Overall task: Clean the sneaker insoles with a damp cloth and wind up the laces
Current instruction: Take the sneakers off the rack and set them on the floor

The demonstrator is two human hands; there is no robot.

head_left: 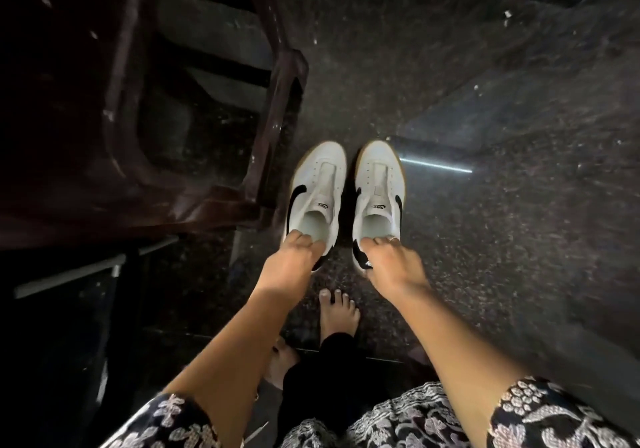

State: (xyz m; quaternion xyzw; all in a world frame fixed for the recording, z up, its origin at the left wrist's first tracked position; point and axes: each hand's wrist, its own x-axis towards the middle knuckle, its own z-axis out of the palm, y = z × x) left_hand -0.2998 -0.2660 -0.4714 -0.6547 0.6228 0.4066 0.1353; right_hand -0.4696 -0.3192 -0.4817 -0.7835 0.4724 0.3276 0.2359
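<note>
Two white sneakers with black side marks and tan soles are side by side, toes pointing away from me. No laces show in either one. My left hand (pixel 294 257) grips the heel of the left sneaker (pixel 317 187). My right hand (pixel 388 260), a ring on one finger, grips the heel of the right sneaker (pixel 377 187). Pale insoles show inside both openings. I cannot tell whether the soles touch the dark speckled floor (pixel 485 222). No cloth is in view.
A dark brown plastic chair (pixel 145 108) stands close on the left, its leg (pixel 277 142) almost touching the left sneaker. My bare feet (pixel 337 312) are on the floor just behind the sneakers. A bright streak of light (pixel 440 167) lies to the right.
</note>
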